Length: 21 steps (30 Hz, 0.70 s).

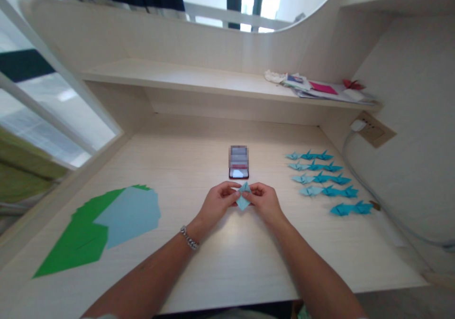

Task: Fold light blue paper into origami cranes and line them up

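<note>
A small light-blue folded paper piece [243, 196] sits between both my hands at the middle of the desk, just above its surface. My left hand [217, 202] pinches its left side with thumb and fingers closed. My right hand [266, 202] pinches its right side the same way. A metal bracelet [189, 238] circles my left wrist. Just beyond my hands, a phone [238, 162] lies flat with its screen lit.
Several finished blue paper cranes [325, 179] lie in rows at the right. Green and light-blue paper sheets [103, 224] are stacked at the left. A shelf above holds papers [320, 89]. A wall socket [371, 129] and white cable run along the right wall.
</note>
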{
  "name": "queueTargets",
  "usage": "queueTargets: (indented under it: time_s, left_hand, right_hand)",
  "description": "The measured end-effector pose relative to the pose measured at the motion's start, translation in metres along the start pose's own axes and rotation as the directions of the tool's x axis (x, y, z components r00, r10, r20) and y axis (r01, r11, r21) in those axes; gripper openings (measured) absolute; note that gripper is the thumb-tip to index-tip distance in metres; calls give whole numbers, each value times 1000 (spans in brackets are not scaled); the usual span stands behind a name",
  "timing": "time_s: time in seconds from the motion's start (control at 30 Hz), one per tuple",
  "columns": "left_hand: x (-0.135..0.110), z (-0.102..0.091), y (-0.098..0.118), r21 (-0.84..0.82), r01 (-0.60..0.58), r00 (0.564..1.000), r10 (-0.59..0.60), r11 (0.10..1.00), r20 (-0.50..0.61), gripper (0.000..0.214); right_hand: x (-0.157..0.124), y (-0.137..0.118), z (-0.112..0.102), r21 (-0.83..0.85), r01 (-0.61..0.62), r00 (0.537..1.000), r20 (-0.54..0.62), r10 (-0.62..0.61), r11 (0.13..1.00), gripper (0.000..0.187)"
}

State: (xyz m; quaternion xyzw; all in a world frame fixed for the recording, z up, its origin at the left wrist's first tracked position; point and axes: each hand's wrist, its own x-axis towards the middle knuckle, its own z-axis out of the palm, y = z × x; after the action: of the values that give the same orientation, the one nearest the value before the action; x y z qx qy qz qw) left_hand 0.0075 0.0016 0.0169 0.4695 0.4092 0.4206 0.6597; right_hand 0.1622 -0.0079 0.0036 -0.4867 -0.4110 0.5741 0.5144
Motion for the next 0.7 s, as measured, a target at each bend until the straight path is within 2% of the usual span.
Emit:
queueTargets:
  time_s: [0.2,0.4,0.57,0.7]
  left_hand:
    - [3,-3,-3,26,2,999,-1,1000,-44,21]
    - [1,-3,0,-30,-2,1000,1,1000,-25,17]
    - [1,-4,1,1,-17,998,17,1000,-55,12]
    - [1,-5,0,0,-10,1000,10,1000,-26,11]
  right_hand:
    - [-1,-4,-4,40,-64,996,70,61,997,31]
    - [-3,-7,-7,1,-59,996,72,59,998,29]
    - [-5,-11,-9,97,-96,982,170,78,991,26]
    - [-4,-9,-8,63,-99,988,128,90,993,26]
